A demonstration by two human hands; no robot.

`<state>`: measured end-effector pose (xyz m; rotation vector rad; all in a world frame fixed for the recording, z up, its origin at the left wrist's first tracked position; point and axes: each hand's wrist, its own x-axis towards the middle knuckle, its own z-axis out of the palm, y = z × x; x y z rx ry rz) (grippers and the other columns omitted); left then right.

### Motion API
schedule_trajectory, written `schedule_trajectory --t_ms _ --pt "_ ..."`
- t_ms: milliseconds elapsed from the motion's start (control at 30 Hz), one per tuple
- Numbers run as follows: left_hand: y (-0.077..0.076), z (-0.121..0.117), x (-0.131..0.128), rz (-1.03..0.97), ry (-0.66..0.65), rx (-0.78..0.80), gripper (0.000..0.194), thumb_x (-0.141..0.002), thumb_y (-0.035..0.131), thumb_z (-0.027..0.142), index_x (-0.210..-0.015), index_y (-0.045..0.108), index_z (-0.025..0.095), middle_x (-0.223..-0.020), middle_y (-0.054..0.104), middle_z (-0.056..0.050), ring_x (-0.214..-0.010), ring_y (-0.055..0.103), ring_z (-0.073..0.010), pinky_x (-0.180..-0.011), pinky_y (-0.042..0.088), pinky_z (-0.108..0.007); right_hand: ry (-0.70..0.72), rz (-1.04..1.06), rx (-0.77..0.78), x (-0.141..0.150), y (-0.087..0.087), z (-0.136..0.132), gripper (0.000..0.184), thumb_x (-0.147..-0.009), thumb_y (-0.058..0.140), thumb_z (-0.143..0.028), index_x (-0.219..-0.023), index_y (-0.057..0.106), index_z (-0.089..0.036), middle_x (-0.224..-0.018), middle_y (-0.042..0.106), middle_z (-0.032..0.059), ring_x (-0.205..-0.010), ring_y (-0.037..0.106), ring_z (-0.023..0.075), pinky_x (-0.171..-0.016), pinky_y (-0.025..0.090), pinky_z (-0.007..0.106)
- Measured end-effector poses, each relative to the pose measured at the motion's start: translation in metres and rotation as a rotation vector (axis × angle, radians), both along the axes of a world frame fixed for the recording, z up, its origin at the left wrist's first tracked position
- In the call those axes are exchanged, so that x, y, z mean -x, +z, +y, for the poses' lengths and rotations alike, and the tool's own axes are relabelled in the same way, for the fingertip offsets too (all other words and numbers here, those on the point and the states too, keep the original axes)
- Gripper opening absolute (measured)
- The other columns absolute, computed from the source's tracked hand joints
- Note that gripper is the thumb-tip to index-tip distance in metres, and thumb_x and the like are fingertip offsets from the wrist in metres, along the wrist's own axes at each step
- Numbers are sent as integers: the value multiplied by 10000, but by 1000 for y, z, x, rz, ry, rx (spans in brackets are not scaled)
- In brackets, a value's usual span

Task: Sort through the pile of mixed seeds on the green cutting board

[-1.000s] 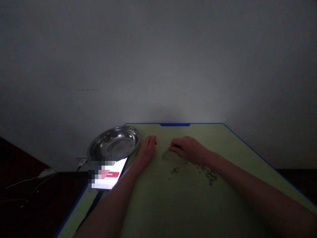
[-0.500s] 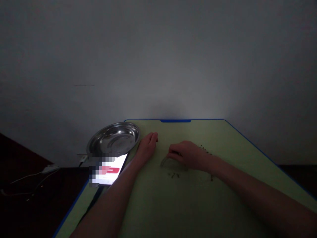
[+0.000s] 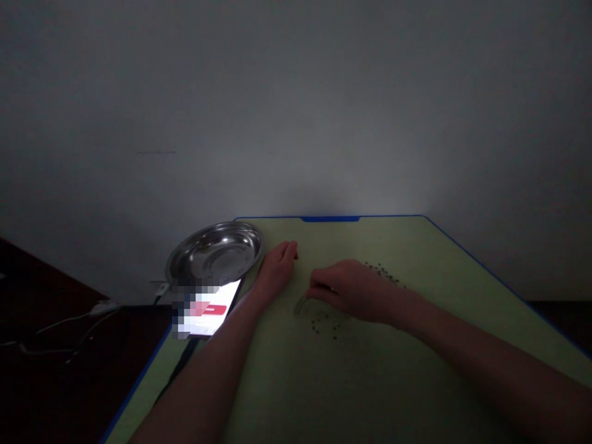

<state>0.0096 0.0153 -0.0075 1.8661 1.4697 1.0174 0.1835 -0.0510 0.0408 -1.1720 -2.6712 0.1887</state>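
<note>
My right hand [image 3: 346, 287] is closed in a pinch low over the table, with the fingertips on a thin, pale, curved strip [image 3: 301, 302]. Most of that strip is hidden by the hand, so its kind is unclear. Several small dark bead-like grains [image 3: 325, 325] lie scattered just in front of this hand. More such grains [image 3: 383, 271] are spread behind the wrist. My left hand [image 3: 279, 265] rests on the table with fingers curled in, right of a steel basin [image 3: 178, 265]; nothing shows in it.
A lit phone or tablet [image 3: 217, 311] lies at the table's left side, next to my left forearm and in front of the basin. White cables [image 3: 60, 351] hang left of the green table [image 3: 287, 382], which has a blue edge. A grey wall [image 3: 296, 123] stands behind.
My right hand has shifted slightly left with the curved strip. The grains in front of it are more spread out. My left hand stays nearly still; the view has tilted a little.
</note>
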Motion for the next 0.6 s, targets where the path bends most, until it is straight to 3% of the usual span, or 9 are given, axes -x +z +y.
schedule_trajectory --t_ms 300,600 --pt "-1 -1 1 24 -11 16 371 -891 319 439 -686 519 204 -543 488 29 -598 516 -163 -565 380 -268 -152 -63 23 -34 -9 -8 264 -943 500 -337 -798 657 -182 -695 672 37 -612 575 147 -560 294 265" --pt "-1 -1 0 27 -5 20 361 -884 330 425 -655 510 211 -534 477 30 -599 510 -160 -564 368 -263 -124 5 126 -55 -18 -9 272 -944 498 -317 -747 625 -178 -651 615 6 -592 545 125 -566 328 249"
